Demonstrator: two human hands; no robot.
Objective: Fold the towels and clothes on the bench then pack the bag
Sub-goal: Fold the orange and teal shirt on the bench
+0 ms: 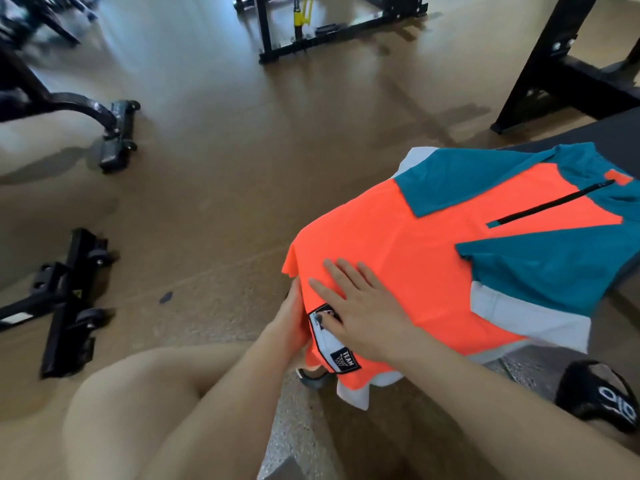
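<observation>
On the near hem of the orange shirt (398, 244) sits a patch (341, 356) with a dark label reading "TEAM" above a small net-like emblem. The patch's far part is mostly covered by the right hand (360, 306); a few pale letters run along its left edge, too small to read.

Near right on the floor, a black strap or pouch (602, 400) carries large white rounded characters, something like "olo", cut off and not surely readable.

Left on the floor, a black machine foot (65, 303) bears a small yellow triangular warning sign (77, 294); its symbol is too blurred to make out.
</observation>
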